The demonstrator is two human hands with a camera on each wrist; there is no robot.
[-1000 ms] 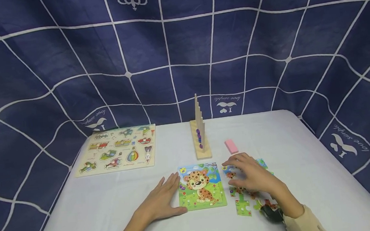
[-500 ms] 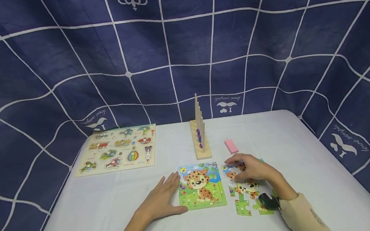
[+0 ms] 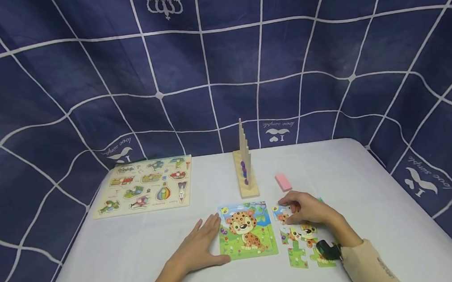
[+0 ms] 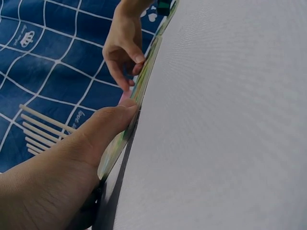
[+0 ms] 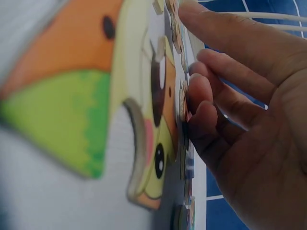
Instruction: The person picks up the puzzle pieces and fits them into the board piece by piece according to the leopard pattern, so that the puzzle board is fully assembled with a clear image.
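Note:
My left hand [image 3: 199, 245] rests flat at the left edge of a square leopard picture board [image 3: 247, 231]. Its fingertips are by the upper left side and its thumb by the lower left corner. My right hand [image 3: 310, 207] is low over loose jigsaw pieces [image 3: 298, 258] to the right of the board. Its thumb and forefinger are spread either side of a spotted piece [image 3: 295, 207], and I cannot tell whether they pinch it. In the right wrist view, curled fingertips [image 5: 199, 91] are right at the piece edges, and the large face piece [image 5: 160, 139] lies nearer the camera.
Behind the board stands a wooden peg stand [image 3: 248, 188] with purple and blue beads. A pink block [image 3: 283, 182] lies to its right. At the back left lies a vehicle picture board [image 3: 145, 188]. A blue checked cloth [image 3: 219, 61] hangs behind the white table [image 3: 137, 238].
My right hand has drawn in over the upper left pieces, its thumb and forefinger coming closer together. More of the lower pieces shows now. The left hand stays in place; the head view tilts slightly up.

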